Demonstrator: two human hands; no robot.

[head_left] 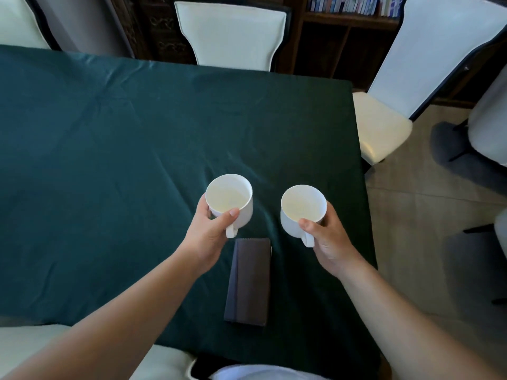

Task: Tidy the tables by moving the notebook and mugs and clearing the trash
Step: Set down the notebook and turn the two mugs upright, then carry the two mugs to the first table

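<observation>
Right now the left hand (208,237) grips a round white ceramic mug (230,199), thumb over the near rim, fingers curled round the far side, handle pointing back toward the person. The right hand (327,239) grips a second white ceramic mug (301,208) the same way, thumb on the rim, handle toward the wrist. Both mugs upright, open tops facing the camera, insides pale w/ nothing obvious in them; can't tell if they touch the cloth or hang just above it.

Landmark: a dark grey rectangular notebook (248,281) lying flat & closed on the dark green tablecloth (109,149), near the table's near edge. Left mug sits just beyond the notebook's far-left corner, right mug just beyond its far-right corner, the two mugs apart from each other.

Beyond the notebook, across the table, a cream upholstered chair w/ dark frame (230,34); to the notebook's right, past the table edge, another cream chair (384,127). Far right of that, a wooden bookshelf (345,28) w/ books.
</observation>
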